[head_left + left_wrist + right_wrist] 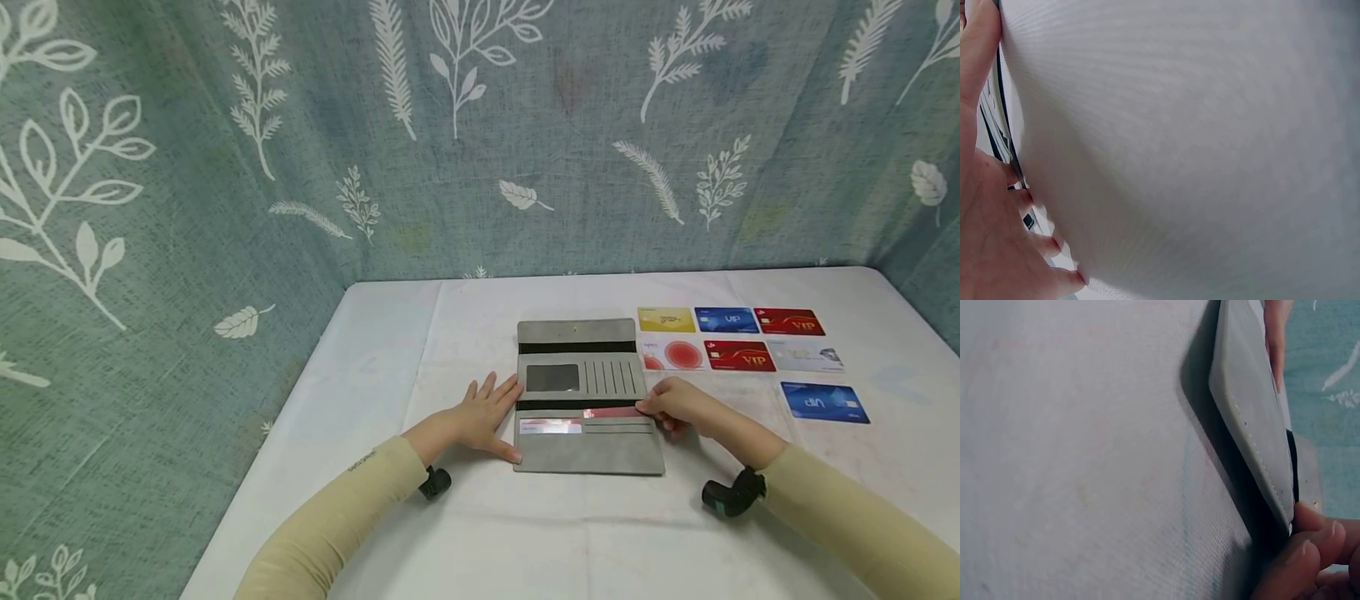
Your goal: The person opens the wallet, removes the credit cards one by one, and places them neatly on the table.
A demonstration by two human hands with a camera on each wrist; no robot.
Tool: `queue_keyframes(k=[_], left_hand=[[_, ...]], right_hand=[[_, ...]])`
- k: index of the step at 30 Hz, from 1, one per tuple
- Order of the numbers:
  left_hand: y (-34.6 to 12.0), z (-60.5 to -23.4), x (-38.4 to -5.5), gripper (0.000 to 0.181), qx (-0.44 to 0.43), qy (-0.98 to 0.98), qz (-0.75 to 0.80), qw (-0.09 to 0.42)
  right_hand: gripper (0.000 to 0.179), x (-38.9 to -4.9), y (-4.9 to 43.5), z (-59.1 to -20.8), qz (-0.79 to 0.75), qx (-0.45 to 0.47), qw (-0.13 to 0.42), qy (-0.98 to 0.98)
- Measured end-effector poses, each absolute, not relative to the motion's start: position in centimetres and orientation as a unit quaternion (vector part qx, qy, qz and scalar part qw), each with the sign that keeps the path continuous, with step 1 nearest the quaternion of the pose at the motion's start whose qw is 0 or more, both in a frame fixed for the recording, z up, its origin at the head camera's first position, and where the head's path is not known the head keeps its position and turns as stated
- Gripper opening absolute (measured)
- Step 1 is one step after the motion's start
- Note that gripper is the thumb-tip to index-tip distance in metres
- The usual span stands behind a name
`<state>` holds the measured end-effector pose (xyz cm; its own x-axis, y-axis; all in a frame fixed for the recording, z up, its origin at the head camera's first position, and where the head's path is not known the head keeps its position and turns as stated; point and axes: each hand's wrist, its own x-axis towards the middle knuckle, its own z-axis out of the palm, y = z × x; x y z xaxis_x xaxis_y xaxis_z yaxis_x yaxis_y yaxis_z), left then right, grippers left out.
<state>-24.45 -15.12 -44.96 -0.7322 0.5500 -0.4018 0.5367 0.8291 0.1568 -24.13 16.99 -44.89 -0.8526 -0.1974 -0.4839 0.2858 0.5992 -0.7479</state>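
Note:
A grey wallet lies unfolded on the table, its lower panel raised a little off the cloth at the right. My left hand rests spread at its left edge, thumb near the lower corner. My right hand pinches the right end of a red card, which sits mostly tucked into a right-hand slot of the lower panel. Whether those fingers also grip the wallet's edge, I cannot tell. A whitish card shows in the left slot. In the left wrist view, the left palm lies beside the wallet.
Right of the wallet, several cards lie in two rows, among them a yellow card and a red VIP card. A blue card lies apart, nearer the right forearm. Patterned green cloth hangs behind the white table.

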Motion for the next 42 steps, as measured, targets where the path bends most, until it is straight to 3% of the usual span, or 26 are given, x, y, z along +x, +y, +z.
queue_keyframes(k=[31,42], left_hand=[[-15.1,-44.72,-24.29,0.112,0.292,0.931,0.013,0.219],[-15.01,-44.71,-24.32,0.112,0.29,0.931,0.012,0.22]], right_hand=[[0.023,-24.41,17.03,-45.31,-0.467,0.013,0.189,0.864],[0.024,-24.4,16.76,-45.61,-0.484,0.026,0.186,0.855]])
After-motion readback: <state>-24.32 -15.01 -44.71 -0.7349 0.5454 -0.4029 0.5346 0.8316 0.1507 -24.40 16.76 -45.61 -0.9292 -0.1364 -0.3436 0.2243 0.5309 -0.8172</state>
